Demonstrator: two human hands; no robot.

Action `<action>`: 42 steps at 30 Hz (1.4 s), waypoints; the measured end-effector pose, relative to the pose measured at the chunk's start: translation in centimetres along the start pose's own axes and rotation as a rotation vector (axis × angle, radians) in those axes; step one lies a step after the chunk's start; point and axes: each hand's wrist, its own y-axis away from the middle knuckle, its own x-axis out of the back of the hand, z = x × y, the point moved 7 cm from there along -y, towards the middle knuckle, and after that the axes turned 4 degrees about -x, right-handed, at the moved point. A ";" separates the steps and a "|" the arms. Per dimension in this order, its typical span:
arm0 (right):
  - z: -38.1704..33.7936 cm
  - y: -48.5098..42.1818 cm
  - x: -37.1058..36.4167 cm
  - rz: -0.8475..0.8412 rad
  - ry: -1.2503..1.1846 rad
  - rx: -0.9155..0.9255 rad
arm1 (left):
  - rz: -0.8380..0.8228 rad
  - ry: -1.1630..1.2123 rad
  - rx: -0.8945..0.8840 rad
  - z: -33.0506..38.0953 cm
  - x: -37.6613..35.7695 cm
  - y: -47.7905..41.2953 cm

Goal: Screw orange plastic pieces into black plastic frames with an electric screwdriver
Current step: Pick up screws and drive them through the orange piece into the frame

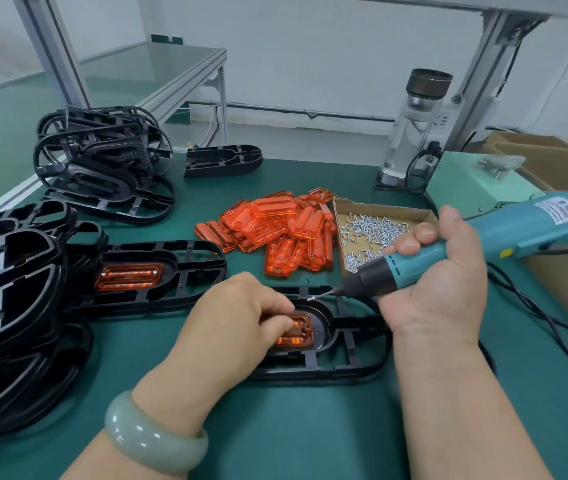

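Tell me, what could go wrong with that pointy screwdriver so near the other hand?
1. The tip of the screwdriver in the right hand is close to the left hand, which holds the orange piece. A slip could jab the fingers.
2. The screw on the tip is in the air above the black frame. It might fall off.
3. The loose cable lies beside the right arm and could snag.

Bare forearms; pale green bangle [155, 435] on left wrist.
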 end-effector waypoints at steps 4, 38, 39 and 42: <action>0.0 0.4 -0.7 -0.074 0.128 0.062 | -0.116 -0.153 -0.050 0.4 -1.2 -0.1; 1.5 2.9 -4.8 -0.503 0.443 0.159 | -0.089 -0.195 -0.058 0.5 -1.5 -0.2; 1.7 2.9 -5.0 -0.553 0.442 0.138 | -0.092 -0.196 -0.060 0.5 -1.5 -0.2; 2.4 3.0 -5.8 -0.704 0.423 0.039 | -0.099 -0.198 -0.067 0.6 -1.5 -0.2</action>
